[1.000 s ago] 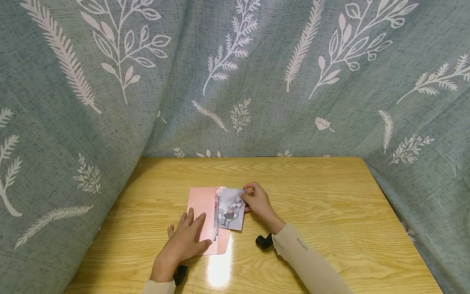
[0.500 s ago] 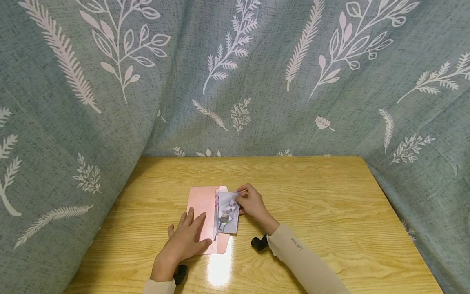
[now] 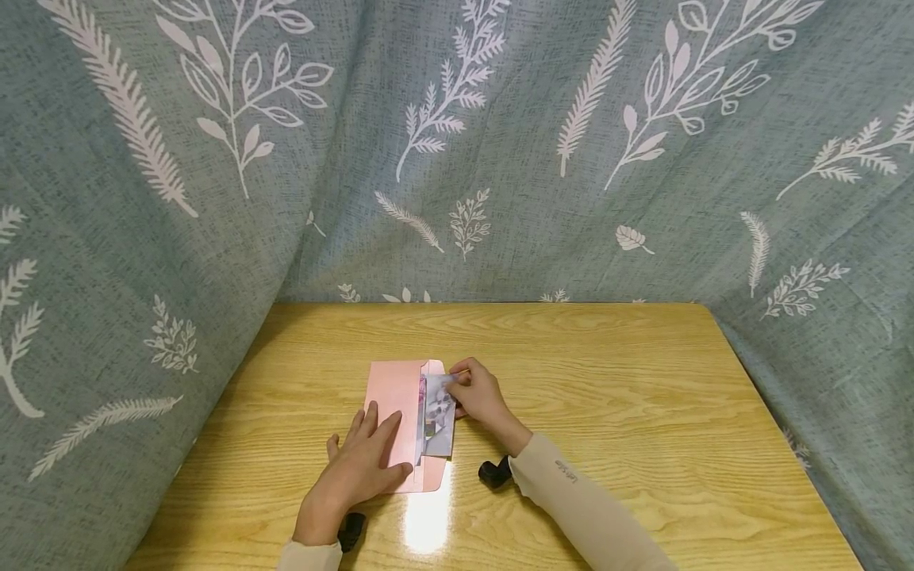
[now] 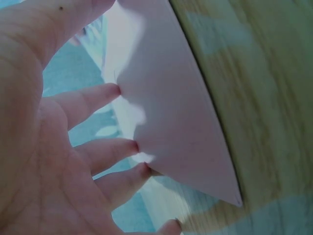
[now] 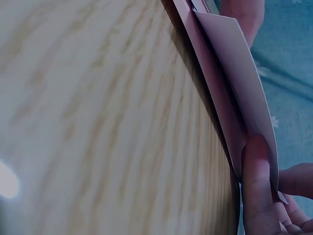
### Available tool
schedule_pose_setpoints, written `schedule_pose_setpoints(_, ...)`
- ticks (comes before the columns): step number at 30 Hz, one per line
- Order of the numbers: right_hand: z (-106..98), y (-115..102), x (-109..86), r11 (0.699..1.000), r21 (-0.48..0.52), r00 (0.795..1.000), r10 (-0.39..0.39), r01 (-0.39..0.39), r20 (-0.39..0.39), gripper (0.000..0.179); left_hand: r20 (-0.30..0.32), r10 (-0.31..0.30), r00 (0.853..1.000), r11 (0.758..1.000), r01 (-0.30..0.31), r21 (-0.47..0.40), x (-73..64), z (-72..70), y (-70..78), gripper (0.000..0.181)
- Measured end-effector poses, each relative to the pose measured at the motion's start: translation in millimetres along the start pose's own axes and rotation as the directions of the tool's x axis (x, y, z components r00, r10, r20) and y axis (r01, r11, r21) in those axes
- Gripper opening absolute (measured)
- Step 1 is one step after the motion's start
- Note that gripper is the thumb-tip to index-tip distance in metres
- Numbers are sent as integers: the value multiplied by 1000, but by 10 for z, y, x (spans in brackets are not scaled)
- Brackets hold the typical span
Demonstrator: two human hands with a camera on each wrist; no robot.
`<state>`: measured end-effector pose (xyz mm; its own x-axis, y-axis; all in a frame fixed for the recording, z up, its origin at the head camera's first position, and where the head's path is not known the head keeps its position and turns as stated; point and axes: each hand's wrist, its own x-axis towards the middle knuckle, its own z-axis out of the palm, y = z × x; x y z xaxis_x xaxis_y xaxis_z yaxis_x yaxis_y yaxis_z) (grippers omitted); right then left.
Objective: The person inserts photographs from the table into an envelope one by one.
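A pink envelope (image 3: 394,385) lies on the wooden table with its flap unfolded to the right. Spread fingers of my left hand (image 3: 362,460) press on its front; the left wrist view shows the fingertips touching the pink paper (image 4: 171,112). My right hand (image 3: 481,395) pinches a grey-white picture card (image 3: 440,420) by its upper right edge. The card's left part is out of sight inside the envelope's opening. Another printed card (image 3: 421,396) shows as a narrow strip in that opening. In the right wrist view the card (image 5: 239,73) tilts up from the flap, thumb and finger on opposite faces.
The wooden table (image 3: 607,381) extends to the right and behind the envelope. A blue-green curtain (image 3: 500,262) with white leaf prints hangs around its back and sides. A black wrist-worn device (image 3: 494,473) sits under the right wrist, another (image 3: 351,531) by the left.
My right hand has moved left with the card, and less of the card shows outside the envelope. The left hand stays in place on the envelope.
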<state>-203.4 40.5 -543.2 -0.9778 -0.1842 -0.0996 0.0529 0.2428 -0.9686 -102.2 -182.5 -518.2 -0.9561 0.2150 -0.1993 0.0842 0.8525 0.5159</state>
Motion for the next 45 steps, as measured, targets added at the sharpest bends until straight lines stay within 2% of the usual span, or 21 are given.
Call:
schedule_pose_setpoints(12, 96, -27, 37, 1000, 19, 1000, 3, -3, 13, 22, -2, 9, 1000, 1000, -9, 9, 0, -13, 8, 83)
schedule_pose_setpoints(25, 205, -43, 37, 1000, -15, 1000, -16, 16, 2, 20, 0, 8, 1000, 1000, -8, 6, 6, 4, 7, 83)
schedule_pose_setpoints(32, 176, -44, 19, 998, -52, 1000, -26, 25, -12, 19, 4, 3, 1000, 1000, -3, 17, 25, 5, 24, 84)
schedule_pose_setpoints(40, 62, 1, -15, 996, 88, 1000, 25, -26, 15, 23, -1, -6, 1000, 1000, 6, 30, 20, 1, 25, 84)
schedule_pose_setpoints(45, 16, 1, -92, 993, 113, 999, 26, -29, 27, 22, 4, -9, 1000, 1000, 8, 27, 11, -4, 22, 84)
